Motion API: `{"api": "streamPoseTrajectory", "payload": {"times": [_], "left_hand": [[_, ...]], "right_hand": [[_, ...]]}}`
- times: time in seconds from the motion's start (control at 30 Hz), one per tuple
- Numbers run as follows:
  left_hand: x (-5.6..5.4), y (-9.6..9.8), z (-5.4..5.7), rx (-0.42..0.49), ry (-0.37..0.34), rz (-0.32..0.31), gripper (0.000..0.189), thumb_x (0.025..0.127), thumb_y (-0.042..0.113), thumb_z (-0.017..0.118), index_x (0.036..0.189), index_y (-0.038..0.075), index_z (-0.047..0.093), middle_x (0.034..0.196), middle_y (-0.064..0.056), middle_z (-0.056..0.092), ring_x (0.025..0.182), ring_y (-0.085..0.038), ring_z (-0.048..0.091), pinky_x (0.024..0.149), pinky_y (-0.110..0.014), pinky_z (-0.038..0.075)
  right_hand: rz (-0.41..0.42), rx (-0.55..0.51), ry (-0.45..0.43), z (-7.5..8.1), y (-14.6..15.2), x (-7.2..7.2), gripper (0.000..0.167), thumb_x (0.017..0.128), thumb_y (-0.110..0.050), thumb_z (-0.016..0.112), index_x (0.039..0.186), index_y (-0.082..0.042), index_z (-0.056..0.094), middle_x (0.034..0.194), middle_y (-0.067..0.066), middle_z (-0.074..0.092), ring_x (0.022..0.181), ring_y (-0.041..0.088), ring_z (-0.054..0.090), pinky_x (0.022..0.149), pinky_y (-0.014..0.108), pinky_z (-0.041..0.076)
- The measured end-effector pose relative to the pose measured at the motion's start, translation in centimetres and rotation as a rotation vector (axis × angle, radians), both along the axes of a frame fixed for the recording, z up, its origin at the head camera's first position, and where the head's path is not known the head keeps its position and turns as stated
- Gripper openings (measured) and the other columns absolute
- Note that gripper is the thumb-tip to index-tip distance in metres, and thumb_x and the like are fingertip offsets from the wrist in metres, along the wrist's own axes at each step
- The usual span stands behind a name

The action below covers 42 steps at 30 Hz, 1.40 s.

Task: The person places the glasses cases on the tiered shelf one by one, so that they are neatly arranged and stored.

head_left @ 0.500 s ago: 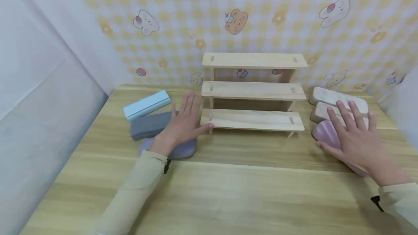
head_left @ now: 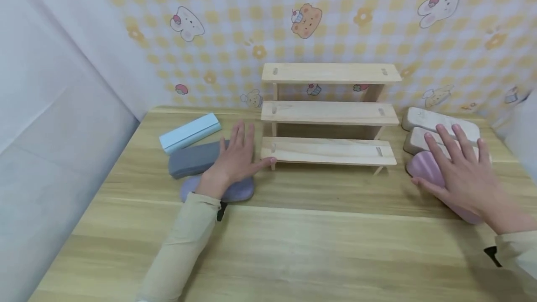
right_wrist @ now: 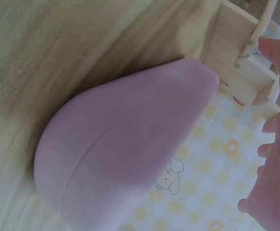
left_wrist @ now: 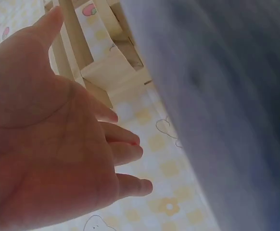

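My left hand [head_left: 232,162], fingers straight and thumb spread toward the shelf, hovers over a grey-blue glasses case [head_left: 190,160] and a lavender glasses case [head_left: 241,191]. In the left wrist view, its bare palm [left_wrist: 53,134] faces the camera beside a large blurred bluish surface. On the right, my right hand [head_left: 467,181] spreads its fingers above a pinkish-purple glasses case [head_left: 423,168]. That case [right_wrist: 125,144] lies on the table in the right wrist view, with the right hand [right_wrist: 279,178] apart from it. Neither hand grips anything.
Between the hands stands a three-tier wooden shelf [head_left: 329,112]. A light blue case [head_left: 190,133] lies at the back left of the wooden table [head_left: 319,255]. Two whitish cases [head_left: 440,120] lie at the back right. A checked cloth [head_left: 260,17] hangs behind.
The head view has shifted slightly, so the shelf and the right-hand cases sit a little farther right in it. Both hands stay spread over the same cases.
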<state>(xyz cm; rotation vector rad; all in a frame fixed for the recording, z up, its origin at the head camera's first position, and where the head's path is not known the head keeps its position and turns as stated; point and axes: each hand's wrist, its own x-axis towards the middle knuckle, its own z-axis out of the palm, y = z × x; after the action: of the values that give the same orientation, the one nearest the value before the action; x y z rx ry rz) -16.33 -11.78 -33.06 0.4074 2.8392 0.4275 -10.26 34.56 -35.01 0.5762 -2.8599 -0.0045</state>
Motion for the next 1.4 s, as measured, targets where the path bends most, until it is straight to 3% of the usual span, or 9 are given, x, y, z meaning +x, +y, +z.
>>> {"api": "streamPoseTrajectory", "payload": {"times": [0.3,0.53,0.73,0.83,1.13,1.23,1.27,1.33,1.4], "left_hand": [[-0.4,0.6,-0.7,-0.004,-0.018,-0.060,0.100,0.085,0.069,0.042,0.149,0.009,-0.006,0.152,-0.014,-0.015,0.138,-0.027,-0.014,0.104,-0.065,-0.002],[-0.9,2.4,-1.0,0.003,-0.011,-0.133,0.095,0.088,0.065,0.041,0.149,0.006,-0.002,0.153,-0.016,-0.008,0.139,-0.028,-0.009,0.103,-0.065,0.000],[-1.1,2.9,-1.4,-0.010,-0.010,-0.139,0.089,0.093,0.054,0.043,0.147,0.000,-0.001,0.154,-0.017,-0.003,0.140,-0.028,-0.003,0.103,-0.065,0.002],[-1.3,2.9,-1.5,-0.016,-0.006,-0.140,0.087,0.094,0.052,0.044,0.147,-0.002,0.001,0.154,-0.017,-0.001,0.140,-0.029,0.000,0.103,-0.066,0.003],[-1.9,2.4,-1.6,0.027,-0.017,-0.187,0.085,0.092,0.050,0.050,0.147,-0.004,0.012,0.152,-0.021,0.010,0.140,-0.032,0.005,0.104,-0.065,0.007],[-2.1,2.2,-1.5,0.044,-0.022,-0.196,0.086,0.092,0.049,0.051,0.146,-0.004,0.011,0.152,-0.021,0.010,0.139,-0.033,0.006,0.104,-0.065,0.010],[-2.1,2.1,-1.4,0.059,-0.028,-0.199,0.085,0.092,0.048,0.051,0.147,-0.004,0.011,0.152,-0.021,0.010,0.139,-0.033,0.007,0.104,-0.064,0.011],[-2.1,2.0,-1.4,0.087,-0.040,-0.211,0.085,0.092,0.046,0.053,0.146,-0.005,0.010,0.152,-0.021,0.009,0.139,-0.033,0.008,0.104,-0.063,0.014],[-2.1,1.9,-1.3,0.110,-0.056,-0.219,0.085,0.092,0.044,0.054,0.146,-0.005,0.010,0.152,-0.021,0.009,0.139,-0.034,0.010,0.104,-0.061,0.016]], "right_hand": [[-0.009,-0.104,0.002,0.5,1.5,-0.2,0.086,0.091,-0.049,0.052,0.149,-0.004,0.008,0.153,0.021,-0.001,0.138,0.038,-0.009,0.103,0.065,-0.002],[-0.038,-0.223,0.010,1.3,5.5,-0.8,0.077,0.094,-0.033,0.054,0.145,0.008,0.013,0.146,0.035,0.010,0.135,0.047,0.001,0.104,0.063,0.000],[-0.189,-0.362,-0.175,1.7,8.0,-2.3,0.076,0.095,-0.026,0.053,0.146,0.005,0.006,0.144,0.038,0.010,0.130,0.054,0.007,0.103,0.064,0.005],[-0.289,-0.409,-0.252,1.7,9.2,-3.0,0.075,0.096,-0.029,0.050,0.147,0.002,0.005,0.144,0.037,0.011,0.122,0.061,0.018,0.096,0.070,0.015],[-0.394,-0.582,-0.309,0.7,12.1,-4.2,0.073,0.097,-0.034,0.049,0.146,0.005,0.013,0.144,0.034,0.019,0.127,0.052,0.020,0.095,0.063,0.025],[-0.414,-0.597,-0.351,0.2,12.6,-4.8,0.074,0.095,-0.037,0.051,0.147,0.002,0.014,0.146,0.030,0.019,0.128,0.050,0.022,0.105,0.037,0.031],[-0.415,-0.603,-0.363,0.1,12.9,-5.0,0.074,0.096,-0.037,0.050,0.147,0.002,0.014,0.146,0.030,0.019,0.127,0.051,0.023,0.104,0.036,0.031],[-0.430,-0.603,-0.376,-0.2,13.4,-5.5,0.074,0.095,-0.038,0.050,0.146,0.003,0.015,0.145,0.031,0.020,0.126,0.051,0.024,0.092,0.013,0.033],[-0.445,-0.625,-0.395,-0.5,13.7,-6.0,0.075,0.095,-0.040,0.049,0.146,0.004,0.015,0.145,0.031,0.020,0.126,0.050,0.025,0.079,0.005,0.032]]}}
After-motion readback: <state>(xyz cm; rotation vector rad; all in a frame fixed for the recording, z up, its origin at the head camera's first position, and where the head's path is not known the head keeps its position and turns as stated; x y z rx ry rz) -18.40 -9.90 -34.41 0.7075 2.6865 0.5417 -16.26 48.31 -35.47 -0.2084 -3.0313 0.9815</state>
